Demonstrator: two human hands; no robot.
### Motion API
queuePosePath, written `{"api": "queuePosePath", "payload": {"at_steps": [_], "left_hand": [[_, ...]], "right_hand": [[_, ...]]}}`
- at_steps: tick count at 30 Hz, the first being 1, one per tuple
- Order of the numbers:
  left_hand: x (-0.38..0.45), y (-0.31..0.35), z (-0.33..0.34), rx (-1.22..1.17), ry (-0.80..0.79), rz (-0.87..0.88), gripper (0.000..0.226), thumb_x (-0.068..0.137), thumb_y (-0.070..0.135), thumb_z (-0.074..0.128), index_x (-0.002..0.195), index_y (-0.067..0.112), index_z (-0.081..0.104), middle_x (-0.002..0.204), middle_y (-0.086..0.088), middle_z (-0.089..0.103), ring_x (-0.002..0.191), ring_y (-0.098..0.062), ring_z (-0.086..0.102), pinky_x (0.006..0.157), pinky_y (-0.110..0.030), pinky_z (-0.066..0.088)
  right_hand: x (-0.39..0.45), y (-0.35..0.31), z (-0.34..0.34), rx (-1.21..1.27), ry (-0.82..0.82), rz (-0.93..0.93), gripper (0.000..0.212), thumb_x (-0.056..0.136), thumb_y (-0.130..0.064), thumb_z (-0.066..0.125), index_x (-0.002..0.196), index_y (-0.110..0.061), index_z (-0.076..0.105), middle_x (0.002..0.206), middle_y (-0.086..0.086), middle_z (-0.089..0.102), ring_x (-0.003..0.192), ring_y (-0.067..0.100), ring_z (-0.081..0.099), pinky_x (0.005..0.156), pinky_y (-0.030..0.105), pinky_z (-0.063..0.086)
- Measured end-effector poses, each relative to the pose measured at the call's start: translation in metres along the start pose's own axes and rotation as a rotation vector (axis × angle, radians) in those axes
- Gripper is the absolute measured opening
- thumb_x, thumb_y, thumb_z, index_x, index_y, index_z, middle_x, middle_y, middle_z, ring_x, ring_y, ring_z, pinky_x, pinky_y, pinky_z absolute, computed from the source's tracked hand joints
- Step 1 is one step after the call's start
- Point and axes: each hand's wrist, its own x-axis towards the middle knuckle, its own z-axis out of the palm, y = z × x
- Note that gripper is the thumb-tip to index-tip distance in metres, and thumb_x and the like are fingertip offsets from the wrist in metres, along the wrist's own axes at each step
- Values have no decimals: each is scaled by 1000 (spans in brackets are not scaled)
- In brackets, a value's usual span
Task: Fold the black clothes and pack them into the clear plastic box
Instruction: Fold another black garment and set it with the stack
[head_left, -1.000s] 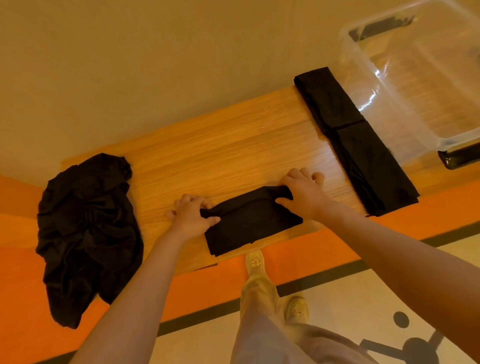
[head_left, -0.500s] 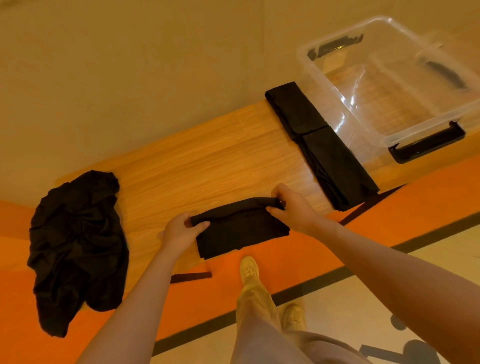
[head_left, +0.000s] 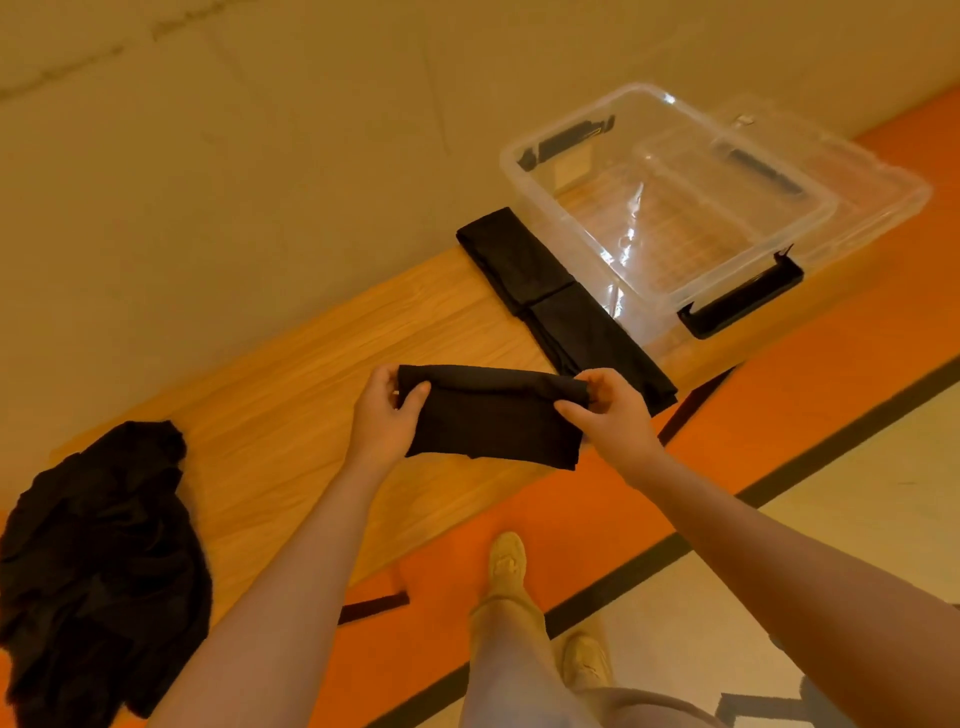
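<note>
Left hand (head_left: 387, 415): closed on the left end of the folded black cloth (head_left: 493, 415), thumb lying across the front face, the other fingers wrapped behind the top fold.
Right hand (head_left: 610, 410): closed on the right end of the same cloth, thumb on the front near the upper corner, fingers curled over the rolled top edge.
Folded black cloth: stretched flat between the two sets of fingertips, lifted off the wooden table (head_left: 291, 395), its lower edge hanging free below the thumbs; the top edge is doubled over into a thick fold.
Folded pile (head_left: 563, 306): two long folded black pieces lying end to end on the table, beyond the right fingers and just up from them; the near end lies just behind the right knuckles.
Clear plastic box (head_left: 670, 208): past the folded pile, up and to the right of the right fingers, well apart from them; it touches or nearly touches the pile along its left wall. Open on top, nothing dark inside, black handles (head_left: 740, 304) at its near and far ends.
Lid (head_left: 852, 176): clear, resting on the far right side of the box; whether it leans on the box or lies beside it cannot be told.
Unfolded black heap (head_left: 98, 561): crumpled on the table edge, well to the left of and below the left fingers, partly hanging over the edge.
Person: legs and two pale shoes (head_left: 506, 564) below the hands, standing on an orange floor (head_left: 587, 499).
</note>
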Motion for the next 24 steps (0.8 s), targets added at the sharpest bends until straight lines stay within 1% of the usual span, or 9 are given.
{"api": "queuePosePath", "payload": {"at_steps": [4, 6, 9, 11, 14, 17, 20, 22, 24], "left_hand": [[33, 35, 28, 42, -67, 102, 27, 95, 25, 58, 120, 18, 52, 113, 10, 56, 103, -6, 53, 70, -11, 40], [52, 53, 44, 78, -120, 139, 31, 94, 25, 59, 123, 18, 52, 114, 11, 53, 102, -4, 50, 69, -10, 39], [83, 74, 71, 135, -246, 199, 36, 92, 25, 62, 126, 17, 54, 116, 7, 56, 104, -10, 54, 75, -15, 44], [101, 86, 90, 172, -331, 239, 39, 91, 22, 64, 128, 16, 53, 114, 8, 55, 104, -9, 53, 71, -11, 43], [123, 102, 120, 257, -417, 283, 44, 91, 20, 64, 132, 14, 50, 111, 10, 49, 102, -4, 46, 65, -8, 38], [139, 108, 146, 307, -486, 274, 46, 90, 20, 65, 133, 12, 50, 117, 5, 52, 108, -8, 48, 80, -14, 41], [152, 106, 167, 365, -546, 261, 46, 90, 20, 66, 132, 12, 51, 128, -5, 55, 117, -19, 51, 86, -23, 41], [159, 105, 175, 410, -572, 261, 43, 89, 20, 67, 129, 10, 52, 126, -7, 55, 109, -17, 52, 84, -23, 42], [165, 103, 179, 415, -578, 258, 40, 89, 20, 67, 125, 9, 54, 123, -7, 56, 100, -12, 49, 81, -23, 41]], "right_hand": [[3, -3, -17, 180, 164, 103, 30, 85, -13, 70, 109, -19, 54, 104, 3, 62, 94, 17, 65, 73, 39, 60], [5, -2, -24, 254, 237, 139, 26, 86, -12, 69, 106, -20, 54, 103, 2, 63, 94, 17, 65, 73, 39, 60], [8, 2, -34, 360, 349, 206, 23, 87, -11, 68, 99, -23, 53, 102, 1, 64, 93, 16, 65, 68, 34, 60], [11, 7, -38, 408, 423, 257, 27, 87, -11, 68, 105, -20, 50, 102, 0, 63, 91, 15, 65, 62, 30, 59], [19, 17, -42, 450, 522, 323, 42, 86, -12, 69, 121, -11, 46, 111, 6, 61, 95, 19, 65, 64, 34, 60], [25, 24, -39, 446, 622, 384, 50, 85, -14, 70, 128, -8, 45, 115, 8, 60, 99, 23, 64, 62, 33, 59], [30, 27, -35, 477, 678, 443, 42, 86, -12, 69, 121, -9, 46, 106, 3, 59, 90, 16, 63, 53, 25, 55], [33, 29, -32, 498, 719, 468, 37, 86, -12, 69, 115, -15, 45, 101, -1, 56, 88, 13, 61, 52, 24, 53], [35, 30, -30, 473, 746, 482, 37, 86, -14, 70, 114, -17, 46, 105, 1, 58, 90, 15, 62, 55, 27, 55]]}}
